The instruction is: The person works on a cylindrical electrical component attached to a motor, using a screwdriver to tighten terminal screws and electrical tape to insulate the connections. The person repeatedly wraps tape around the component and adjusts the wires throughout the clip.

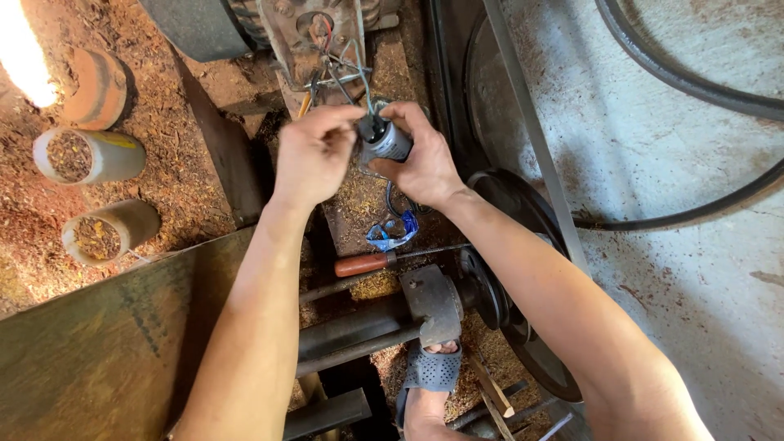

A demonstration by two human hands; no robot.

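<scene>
My right hand [425, 159] grips a small grey cylinder with a black top, a capacitor [389, 142], held above the machine. My left hand [314, 151] pinches at the capacitor's black end, where thin wires [347, 77] run up to an electric motor [314, 28] at the top. Both hands are close together over a sawdust-covered board. Below them lie a blue plastic scrap [392, 234] and a screwdriver with a brown handle [362, 264].
Three short pipe pieces [86, 155] filled with sawdust lie at left. A black pulley wheel [523, 245] and drive belt [694, 82] are at right on a concrete floor. A wooden plank [98, 343] is at lower left. My foot in a blue sandal [433, 371] is below.
</scene>
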